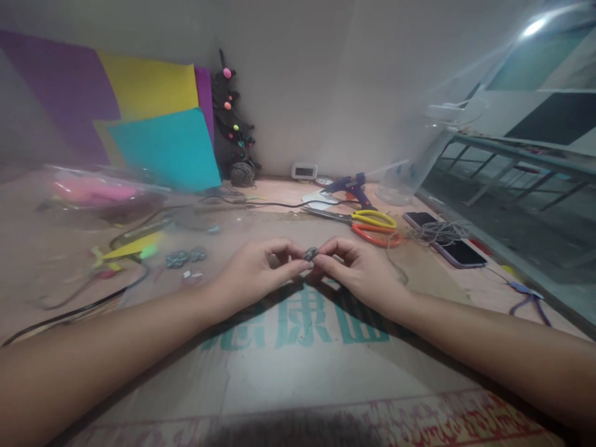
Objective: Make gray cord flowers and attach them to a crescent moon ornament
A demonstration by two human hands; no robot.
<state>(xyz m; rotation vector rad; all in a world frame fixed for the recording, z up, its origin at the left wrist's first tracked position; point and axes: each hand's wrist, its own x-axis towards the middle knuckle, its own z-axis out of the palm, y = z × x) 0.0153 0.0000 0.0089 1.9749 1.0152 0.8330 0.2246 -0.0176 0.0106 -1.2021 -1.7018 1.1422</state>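
Observation:
A small grey-green knotted cord piece (310, 253) is held over the middle of the table, pinched from both sides. My left hand (265, 267) grips its left edge between thumb and fingers. Opposite it, my right hand (358, 267) has thumb and forefinger closed on the right edge. Several similar flower-shaped knots (185, 257) lie on the table left of my left hand. Beyond my right hand rest scissors (372, 225) with one yellow and one orange handle loop. My fingers cover part of the knotted piece.
Behind stand a blue glue gun (354, 186), a small white digital display (304, 171) and a dark decorated tree (235, 124). A phone (459, 252) with grey cord (442, 231) lies right, near a clear plastic cup (400, 180). Coloured sheets (162, 149) lean on the wall.

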